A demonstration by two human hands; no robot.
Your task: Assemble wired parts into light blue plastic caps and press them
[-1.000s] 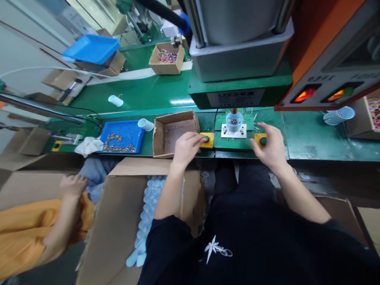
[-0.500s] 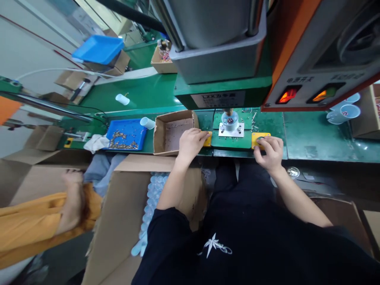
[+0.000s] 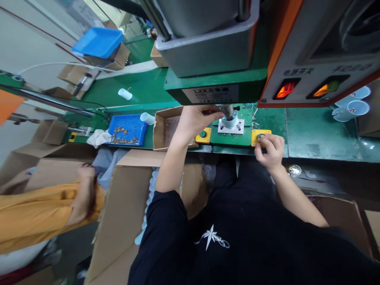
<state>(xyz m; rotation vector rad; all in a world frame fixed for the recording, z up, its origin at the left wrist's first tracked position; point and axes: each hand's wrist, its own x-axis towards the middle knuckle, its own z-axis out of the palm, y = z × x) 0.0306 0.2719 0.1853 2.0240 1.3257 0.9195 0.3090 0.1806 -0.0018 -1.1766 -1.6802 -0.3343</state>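
My left hand (image 3: 194, 120) is raised beside the press ram (image 3: 227, 111), thumb and index finger pinched near it; whatever may be between the fingertips is hidden. The ram is lowered into a pale blue plastic cup (image 3: 230, 122) on a white metal fixture plate (image 3: 240, 127). My right hand (image 3: 271, 150) rests at the right yellow button box (image 3: 255, 133), its curled index fingertip at the green button, with a gap between thumb and finger. The left yellow button box (image 3: 207, 135) stands below my left hand, untouched.
The press housing (image 3: 213, 55) and orange control box (image 3: 292, 79) hang over the bench. To the left are a cardboard box (image 3: 160, 134) and a blue tray (image 3: 142, 132) of small metal parts. More cups (image 3: 353, 109) stand right. A co-worker's arm (image 3: 81, 198) is at far left.
My left hand has left the left button box and moved up to the ram. The ram has come down into the cup. My right hand stays at its button.
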